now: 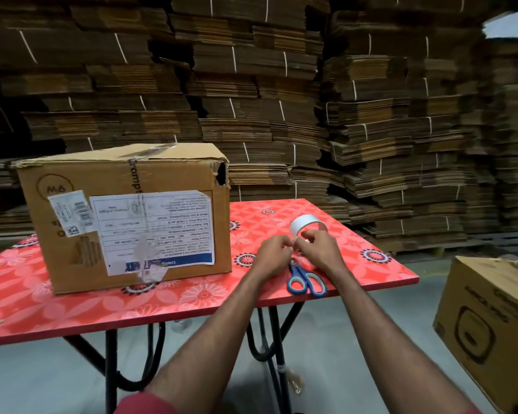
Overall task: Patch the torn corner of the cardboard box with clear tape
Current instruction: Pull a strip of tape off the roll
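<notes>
A brown cardboard box [126, 222] with white labels stands on the left half of a red flowered table [356, 258]. Its upper right corner [222, 174] is torn open, showing a dark hole. To the right of the box, both hands work at a roll of clear tape [304, 223]. My right hand [319, 249] grips the roll's near side. My left hand [274, 255] pinches at the tape's edge, fingertips touching the right hand's. Blue-handled scissors [305, 279] lie on the table just under and in front of the hands.
Tall stacks of flattened cardboard [281, 85] fill the whole background behind the table. A second brown box [488, 327] stands on the floor at the right. The table's front edge [192, 318] runs close to me, with black metal legs underneath.
</notes>
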